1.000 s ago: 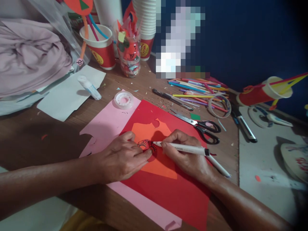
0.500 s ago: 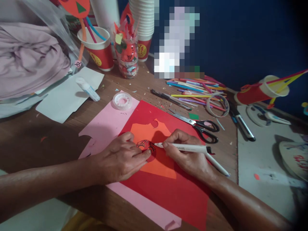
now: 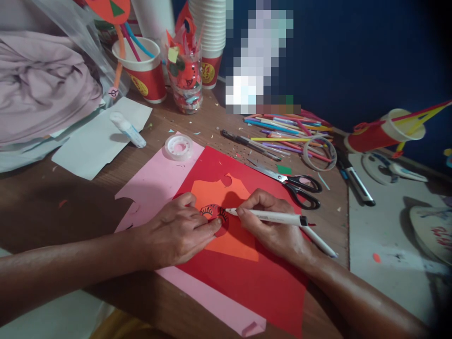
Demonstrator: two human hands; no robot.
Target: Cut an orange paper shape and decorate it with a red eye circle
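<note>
A small red paper circle [image 3: 223,229] with black eye and lash marks lies on an orange sheet [image 3: 243,247]. Under that is a red sheet [image 3: 275,292], which partly covers a pink one [image 3: 151,174]. My left hand [image 3: 176,230] presses the circle down with its fingertips, fingers close together. In my right hand [image 3: 271,223] is a white marker [image 3: 277,217], gripped like a pen, its tip at the upper right of the circle. A second white pen [image 3: 320,242] lies partly beneath my right hand.
Black-handled scissors [image 3: 303,188] lie beyond my right hand, near a tape ring [image 3: 319,154] and a pile of coloured sticks [image 3: 282,127]. A tape roll [image 3: 179,147], glue stick [image 3: 127,129], paper cup [image 3: 146,75] and clear cup [image 3: 185,80] stand or lie farther left.
The marker's back end has dipped slightly, and its tip has shifted a little at the circle's upper right edge. My left hand stays on the circle.
</note>
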